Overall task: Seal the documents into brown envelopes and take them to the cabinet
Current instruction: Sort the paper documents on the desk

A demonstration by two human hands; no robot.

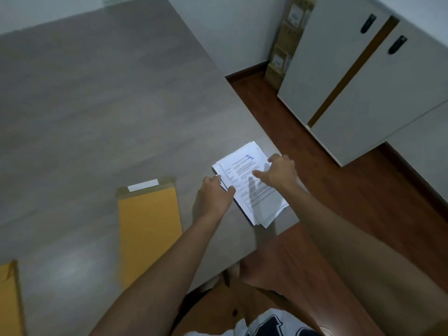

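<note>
Papers (252,180), table corner: left hand (214,195) pinches the stack's edge, right hand (278,172) curls over the far edge, likely squaring it for the envelope (149,229).

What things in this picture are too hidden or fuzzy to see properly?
All from the head view:
- Words on the documents: too small and blurred to read.
- How many sheets there are: the left hand and right hand cover parts of the stack.
- Second envelope: cut off by the left and bottom edges.
- Inside the nearer envelope: hidden by its own front.
- Labels on the cardboard boxes by the cabinet: blurred.
</note>
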